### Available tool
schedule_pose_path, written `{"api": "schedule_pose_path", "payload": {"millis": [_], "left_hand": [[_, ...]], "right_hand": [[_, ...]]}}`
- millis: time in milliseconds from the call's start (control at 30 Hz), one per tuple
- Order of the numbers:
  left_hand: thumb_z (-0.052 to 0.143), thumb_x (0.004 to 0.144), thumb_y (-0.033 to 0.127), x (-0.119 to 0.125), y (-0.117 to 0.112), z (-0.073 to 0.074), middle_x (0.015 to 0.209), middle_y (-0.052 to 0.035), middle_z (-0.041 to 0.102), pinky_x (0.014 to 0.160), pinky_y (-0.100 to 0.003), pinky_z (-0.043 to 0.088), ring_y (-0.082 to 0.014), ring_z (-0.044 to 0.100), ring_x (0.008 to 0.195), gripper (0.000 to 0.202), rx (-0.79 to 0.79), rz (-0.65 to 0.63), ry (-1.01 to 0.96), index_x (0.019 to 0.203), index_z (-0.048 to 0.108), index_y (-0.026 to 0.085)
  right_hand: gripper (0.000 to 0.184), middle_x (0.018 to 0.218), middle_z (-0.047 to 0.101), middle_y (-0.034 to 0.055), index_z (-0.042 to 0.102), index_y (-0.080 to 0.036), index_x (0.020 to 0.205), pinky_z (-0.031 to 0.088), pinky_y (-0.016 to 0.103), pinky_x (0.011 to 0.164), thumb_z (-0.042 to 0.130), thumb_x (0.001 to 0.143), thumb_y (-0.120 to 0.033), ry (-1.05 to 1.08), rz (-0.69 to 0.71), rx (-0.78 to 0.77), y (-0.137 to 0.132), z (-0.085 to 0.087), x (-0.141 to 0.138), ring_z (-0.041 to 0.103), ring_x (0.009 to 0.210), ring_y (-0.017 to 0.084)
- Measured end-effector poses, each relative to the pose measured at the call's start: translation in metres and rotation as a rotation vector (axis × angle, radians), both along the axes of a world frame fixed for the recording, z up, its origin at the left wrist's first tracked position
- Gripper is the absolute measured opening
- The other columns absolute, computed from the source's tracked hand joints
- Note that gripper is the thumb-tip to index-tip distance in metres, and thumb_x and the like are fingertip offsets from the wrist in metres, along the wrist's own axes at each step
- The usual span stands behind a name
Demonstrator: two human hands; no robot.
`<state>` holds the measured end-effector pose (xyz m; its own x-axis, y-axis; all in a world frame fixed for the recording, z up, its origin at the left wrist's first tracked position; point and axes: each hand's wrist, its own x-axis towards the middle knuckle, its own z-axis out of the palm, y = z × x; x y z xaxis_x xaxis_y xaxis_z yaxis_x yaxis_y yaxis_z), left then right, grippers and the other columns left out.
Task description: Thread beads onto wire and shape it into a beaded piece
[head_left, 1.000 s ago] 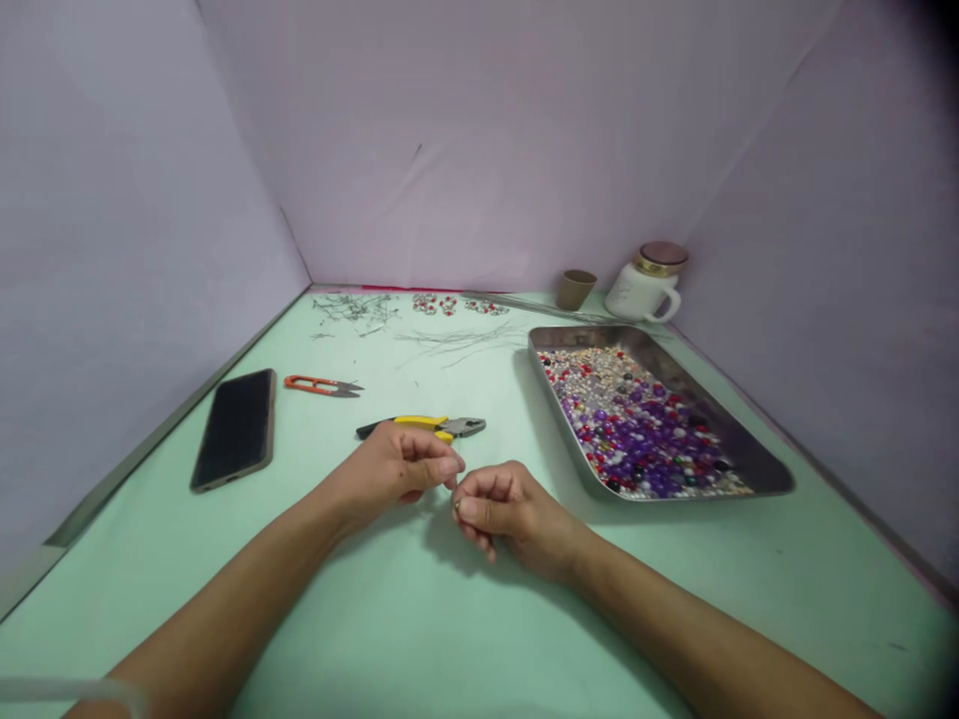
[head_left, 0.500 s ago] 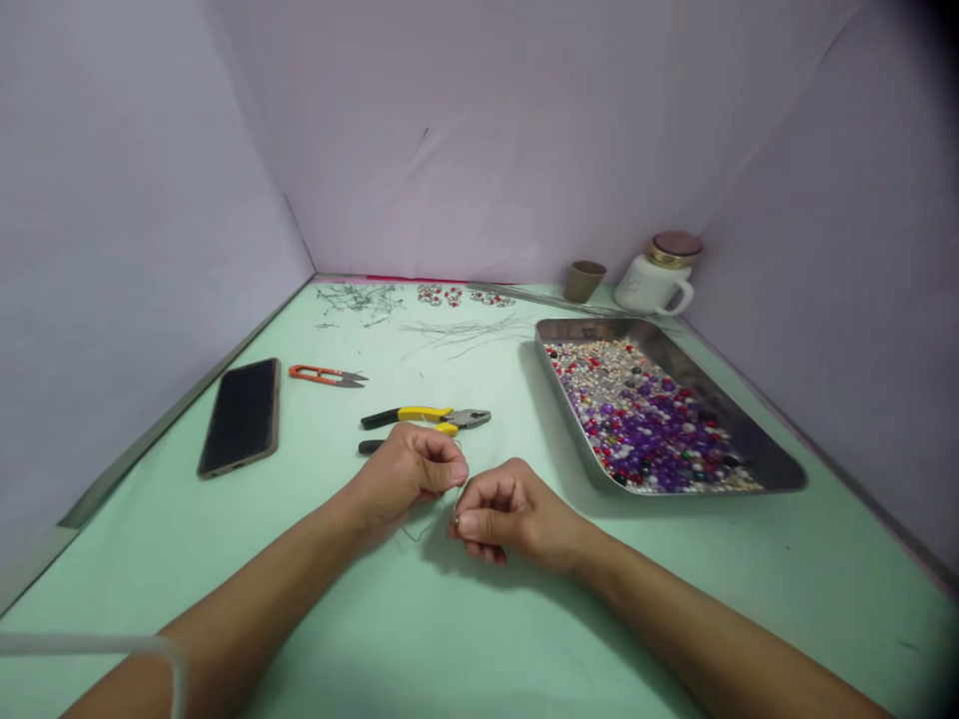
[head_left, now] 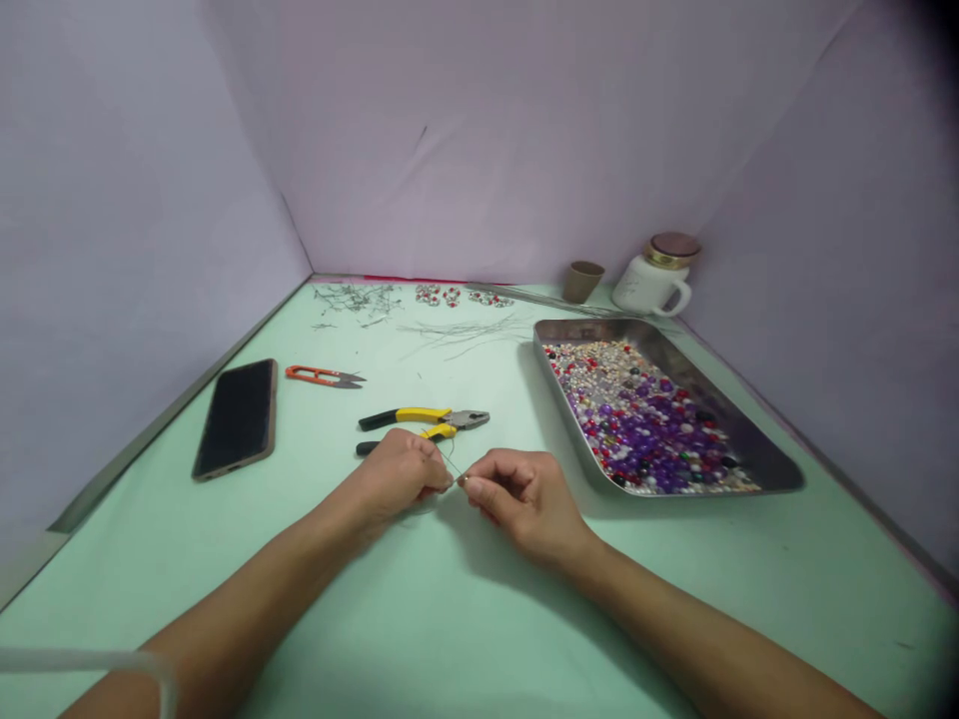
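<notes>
My left hand (head_left: 401, 474) and my right hand (head_left: 520, 494) meet fingertip to fingertip low over the green table (head_left: 420, 619). Both pinch a thin wire (head_left: 452, 467) that runs between them, and a small bead sits at the right thumb tip. Yellow-handled pliers (head_left: 424, 417) lie just beyond the left hand. A metal tray (head_left: 749, 439) full of purple, red and white beads stands to the right of my right hand.
A black phone (head_left: 236, 417) and orange thread snips (head_left: 322, 376) lie at the left. Loose wires (head_left: 356, 298) and small beaded pieces (head_left: 450, 295) sit at the back. A brown cup (head_left: 582, 281) and a white lidded mug (head_left: 655, 275) stand in the far right corner.
My right hand has turned and moved slightly up and right, drawing the wire out from my left hand. The left hand has barely shifted.
</notes>
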<state>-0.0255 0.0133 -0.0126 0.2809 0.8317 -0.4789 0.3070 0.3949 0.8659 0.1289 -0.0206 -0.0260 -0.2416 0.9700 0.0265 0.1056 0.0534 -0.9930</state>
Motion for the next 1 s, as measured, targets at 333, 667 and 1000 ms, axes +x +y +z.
{"api": "schedule_pose_path", "payload": {"millis": [333,667,1000], "left_hand": [[0.056,0.061,0.019,0.0,0.001,0.013,0.046,0.0017,0.048,0.034,-0.018,0.014,-0.0018,0.027,0.035,0.013,0.064,0.106,-0.015,0.05,0.053,0.011],[0.049,0.062,0.006,0.001,-0.004,0.009,0.042,0.0055,0.042,0.029,-0.014,0.007,0.0012,0.014,0.028,0.009,-0.426,0.002,-0.635,0.059,0.045,0.014],[0.049,0.064,0.008,0.011,-0.009,0.009,0.04,0.0085,0.025,0.028,-0.012,0.005,0.0014,0.009,0.031,0.017,-0.389,0.082,-0.558,0.052,0.038,0.014]], "right_hand": [[0.02,0.049,0.051,-0.0024,0.056,-0.012,0.062,0.035,0.018,0.039,0.06,0.066,-0.031,0.226,0.093,-0.267,0.007,-0.001,0.001,0.042,0.04,0.005],[0.021,0.048,0.049,-0.0026,0.06,-0.009,0.064,0.033,0.016,0.037,0.061,0.069,-0.03,0.274,0.485,-0.424,-0.001,-0.006,0.001,0.041,0.039,0.004],[0.023,0.046,0.047,-0.0025,0.056,-0.01,0.056,0.031,0.017,0.039,0.059,0.07,-0.028,0.148,0.521,-0.334,-0.003,-0.002,-0.001,0.038,0.04,0.004]]}}
